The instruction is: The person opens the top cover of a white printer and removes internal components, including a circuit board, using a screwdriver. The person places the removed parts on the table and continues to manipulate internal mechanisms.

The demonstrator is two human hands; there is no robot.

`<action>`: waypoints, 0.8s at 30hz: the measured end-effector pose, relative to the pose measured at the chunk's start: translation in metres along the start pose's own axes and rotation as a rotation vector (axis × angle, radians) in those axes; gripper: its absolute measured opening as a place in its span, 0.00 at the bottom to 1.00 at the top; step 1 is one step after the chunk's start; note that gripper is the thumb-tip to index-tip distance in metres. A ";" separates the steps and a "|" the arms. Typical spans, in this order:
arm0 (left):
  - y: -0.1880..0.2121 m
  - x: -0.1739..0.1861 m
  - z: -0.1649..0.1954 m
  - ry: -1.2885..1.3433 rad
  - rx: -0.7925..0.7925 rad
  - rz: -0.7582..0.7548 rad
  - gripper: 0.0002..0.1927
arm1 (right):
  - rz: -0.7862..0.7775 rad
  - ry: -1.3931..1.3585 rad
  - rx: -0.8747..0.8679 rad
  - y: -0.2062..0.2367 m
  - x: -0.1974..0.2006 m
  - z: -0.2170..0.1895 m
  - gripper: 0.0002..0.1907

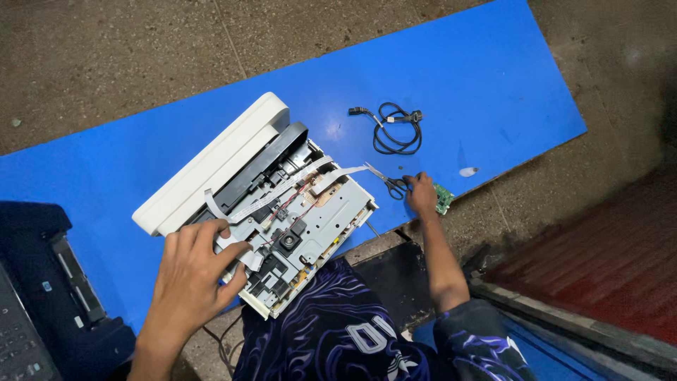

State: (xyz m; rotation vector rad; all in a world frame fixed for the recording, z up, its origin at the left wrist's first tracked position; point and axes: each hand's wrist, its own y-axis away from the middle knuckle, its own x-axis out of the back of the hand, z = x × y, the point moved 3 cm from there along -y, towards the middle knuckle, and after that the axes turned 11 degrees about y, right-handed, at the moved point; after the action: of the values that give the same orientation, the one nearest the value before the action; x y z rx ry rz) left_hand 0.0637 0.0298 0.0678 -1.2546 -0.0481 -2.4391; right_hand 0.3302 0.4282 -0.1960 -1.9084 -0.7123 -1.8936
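The left hand rests with fingers spread on the opened printer, which lies mid-desk on the blue desk. At three o'clock from it, the right hand has its fingers clenched on black-handled scissors, beside a green circuit board. A black cable lies at twelve o'clock of that hand.

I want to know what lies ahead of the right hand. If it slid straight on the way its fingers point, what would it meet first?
The right hand points up-left at the scissors, which it touches or nearly touches. Beyond them lies the white ribbon cable of the opened printer.
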 end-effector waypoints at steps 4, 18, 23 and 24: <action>0.000 0.000 0.001 0.003 0.018 0.004 0.16 | -0.098 0.028 0.222 -0.003 -0.005 -0.013 0.16; 0.001 0.002 -0.002 0.065 0.049 0.082 0.15 | 0.100 0.046 0.256 0.055 -0.032 -0.027 0.27; 0.000 0.006 -0.006 0.161 -0.094 0.222 0.11 | 0.002 0.166 0.334 0.104 -0.052 -0.035 0.36; 0.003 0.008 -0.008 0.180 -0.107 0.234 0.12 | -0.024 0.186 0.354 0.111 -0.054 -0.037 0.38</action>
State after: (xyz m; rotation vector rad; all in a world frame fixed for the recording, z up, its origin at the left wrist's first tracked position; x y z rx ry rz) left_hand 0.0541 0.0229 0.0693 -1.0138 0.2666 -2.3633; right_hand 0.3662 0.3114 -0.2375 -1.4936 -0.9405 -1.7875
